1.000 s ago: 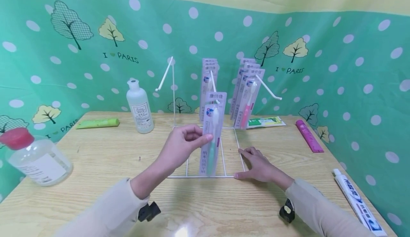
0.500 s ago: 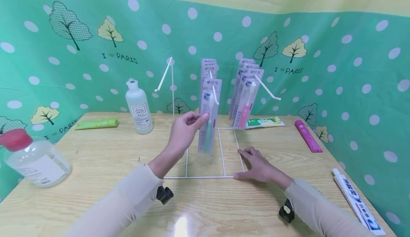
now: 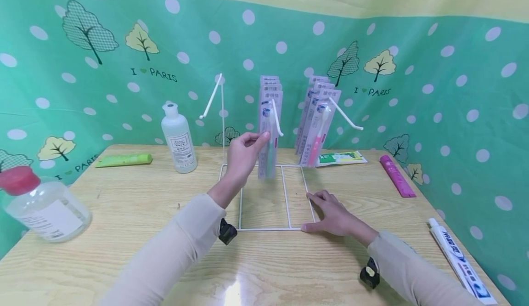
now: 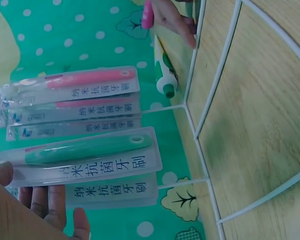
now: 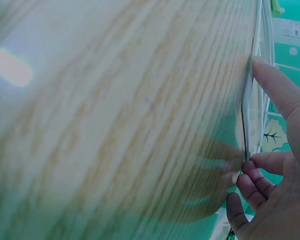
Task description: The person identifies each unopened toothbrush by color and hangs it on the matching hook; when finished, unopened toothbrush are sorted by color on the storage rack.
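Note:
My left hand pinches a toothbrush in a clear blister pack, its handle green. The middle hook of a white wire display rack passes through the pack's top, in front of several similar packs. In the left wrist view, the thumb lies over the pack and fingers sit behind it. My right hand holds the rack's front right base corner, thumb at the front bar and index finger at the side bar. Packs with pink toothbrushes hang on the right hook.
The left hook is bare. A clear bottle and a green tube stand and lie at back left; a red-capped bottle is nearer. Toothpaste tubes, magenta and white, lie right.
My left hand has raised the toothbrush pack and moved it away from me along the middle hook, up near the packs behind. The right hand has stayed at the rack's corner.

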Demonstrator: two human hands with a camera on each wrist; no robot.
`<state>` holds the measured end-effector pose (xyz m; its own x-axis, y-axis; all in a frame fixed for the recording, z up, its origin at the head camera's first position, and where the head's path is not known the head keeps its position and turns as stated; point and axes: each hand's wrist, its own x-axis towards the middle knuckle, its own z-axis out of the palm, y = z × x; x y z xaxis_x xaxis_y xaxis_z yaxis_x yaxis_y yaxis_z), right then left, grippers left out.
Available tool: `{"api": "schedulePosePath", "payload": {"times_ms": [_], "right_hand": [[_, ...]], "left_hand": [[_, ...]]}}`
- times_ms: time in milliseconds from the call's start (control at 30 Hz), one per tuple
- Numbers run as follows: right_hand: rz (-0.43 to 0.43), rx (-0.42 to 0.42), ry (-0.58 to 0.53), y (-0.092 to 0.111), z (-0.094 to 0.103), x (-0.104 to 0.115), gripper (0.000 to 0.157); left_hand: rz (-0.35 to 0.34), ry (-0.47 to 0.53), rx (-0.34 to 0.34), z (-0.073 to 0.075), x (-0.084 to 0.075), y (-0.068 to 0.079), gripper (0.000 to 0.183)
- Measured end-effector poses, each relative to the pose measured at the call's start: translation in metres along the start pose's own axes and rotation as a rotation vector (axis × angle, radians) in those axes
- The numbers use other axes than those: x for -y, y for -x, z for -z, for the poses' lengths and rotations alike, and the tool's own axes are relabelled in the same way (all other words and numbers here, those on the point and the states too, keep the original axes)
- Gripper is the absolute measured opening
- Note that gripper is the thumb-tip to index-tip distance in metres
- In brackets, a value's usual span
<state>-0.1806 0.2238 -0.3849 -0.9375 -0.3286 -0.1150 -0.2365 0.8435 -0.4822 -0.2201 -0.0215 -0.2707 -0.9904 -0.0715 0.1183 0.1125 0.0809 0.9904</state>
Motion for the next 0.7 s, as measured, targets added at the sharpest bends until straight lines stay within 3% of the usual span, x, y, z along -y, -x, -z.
{"api": "schedulePosePath", "payload": {"times_ms": [400, 700], "right_hand": [[0.005, -0.005, 0.010, 0.001, 0.000, 0.000, 0.096], [0.009, -0.005, 0.014, 0.001, 0.001, 0.000, 0.097]], "left_hand": [[0.021, -0.011, -0.018, -0.002, 0.002, -0.013, 0.044], [0.036, -0.072, -0.006, 0.002, 0.012, -0.016, 0.042]]}}
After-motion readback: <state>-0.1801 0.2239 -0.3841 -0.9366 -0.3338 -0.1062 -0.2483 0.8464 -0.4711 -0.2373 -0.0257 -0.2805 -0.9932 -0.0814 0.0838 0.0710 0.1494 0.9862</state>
